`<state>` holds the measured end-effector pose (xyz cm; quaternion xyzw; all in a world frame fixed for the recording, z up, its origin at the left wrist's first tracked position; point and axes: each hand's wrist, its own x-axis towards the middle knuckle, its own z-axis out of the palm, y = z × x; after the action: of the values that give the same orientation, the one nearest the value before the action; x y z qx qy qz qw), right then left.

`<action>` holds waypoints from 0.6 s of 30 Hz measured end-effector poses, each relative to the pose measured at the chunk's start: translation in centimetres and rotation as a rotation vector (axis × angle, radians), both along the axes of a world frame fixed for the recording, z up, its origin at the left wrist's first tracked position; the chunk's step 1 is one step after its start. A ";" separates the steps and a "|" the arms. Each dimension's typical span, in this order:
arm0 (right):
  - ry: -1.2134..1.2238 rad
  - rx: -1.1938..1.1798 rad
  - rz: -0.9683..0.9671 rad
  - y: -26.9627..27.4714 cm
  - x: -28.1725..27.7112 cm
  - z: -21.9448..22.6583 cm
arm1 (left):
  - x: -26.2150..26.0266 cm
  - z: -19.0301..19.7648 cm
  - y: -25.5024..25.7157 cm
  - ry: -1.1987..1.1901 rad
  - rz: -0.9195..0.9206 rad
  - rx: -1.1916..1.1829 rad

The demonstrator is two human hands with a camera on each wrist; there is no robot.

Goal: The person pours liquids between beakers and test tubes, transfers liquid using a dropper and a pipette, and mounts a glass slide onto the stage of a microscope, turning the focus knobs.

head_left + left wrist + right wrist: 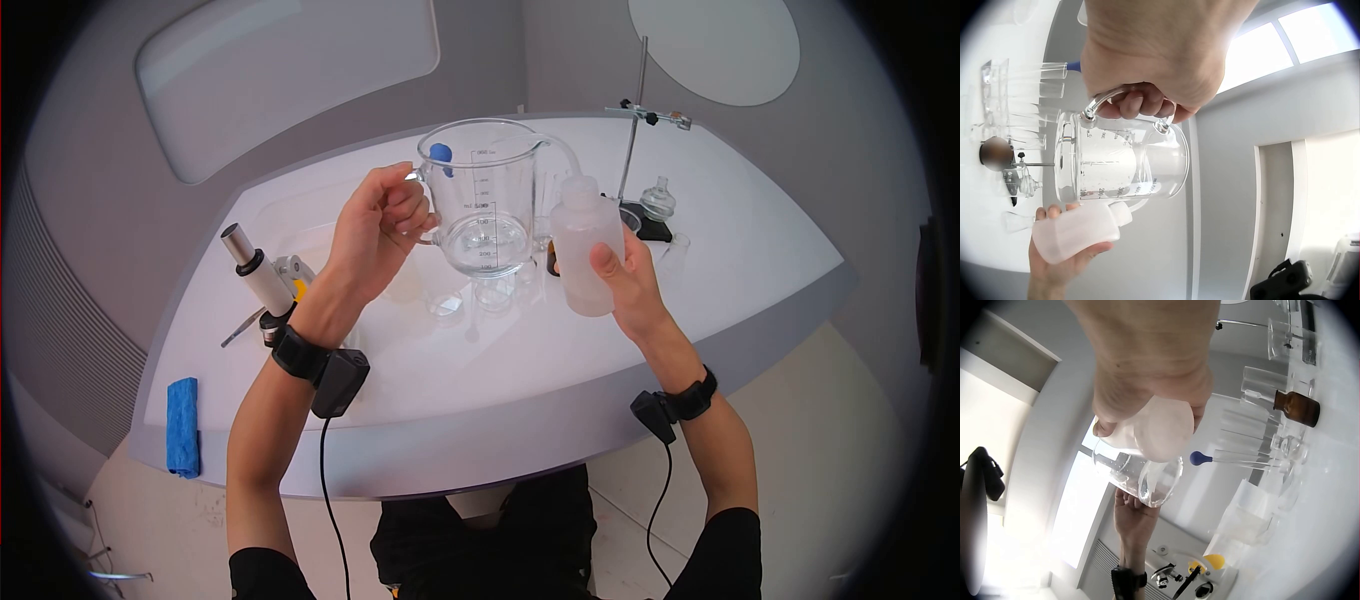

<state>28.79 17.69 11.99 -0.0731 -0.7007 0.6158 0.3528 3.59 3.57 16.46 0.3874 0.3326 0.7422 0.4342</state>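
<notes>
My left hand [385,225] grips the handle of a large glass measuring jug [482,215], which is raised above the table with a little clear liquid at its bottom. In the left wrist view the fingers curl through the handle of the jug [1125,156]. My right hand [632,285] holds a translucent white squeeze bottle [588,255] at the jug's right side. The bottle's bent spout reaches over the jug's rim. In the right wrist view the bottle [1163,431] hides part of the jug [1160,481].
A microscope [262,275] stands at the left, with a blue cloth [183,427] at the table's front left edge. A metal stand [632,150] and a small glass lamp [658,200] are at the right. A brown bottle [1299,409] and a blue-bulbed dropper [1200,458] are beside glassware.
</notes>
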 end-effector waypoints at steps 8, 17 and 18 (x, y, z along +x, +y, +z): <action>-0.007 0.013 -0.008 -0.2 0.0 0.3 | 0.0 0.1 0.0 -0.009 -0.003 0.005; -0.023 0.012 -0.025 -0.4 -0.1 0.7 | -0.1 0.0 0.0 -0.021 -0.020 0.009; -0.028 0.004 -0.028 -0.4 0.0 0.6 | -0.1 0.0 0.0 -0.022 -0.018 0.009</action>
<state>28.74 17.28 12.62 -0.0909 -0.7057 0.6083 0.3518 3.49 3.56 16.45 0.3840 0.3210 0.7438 0.4429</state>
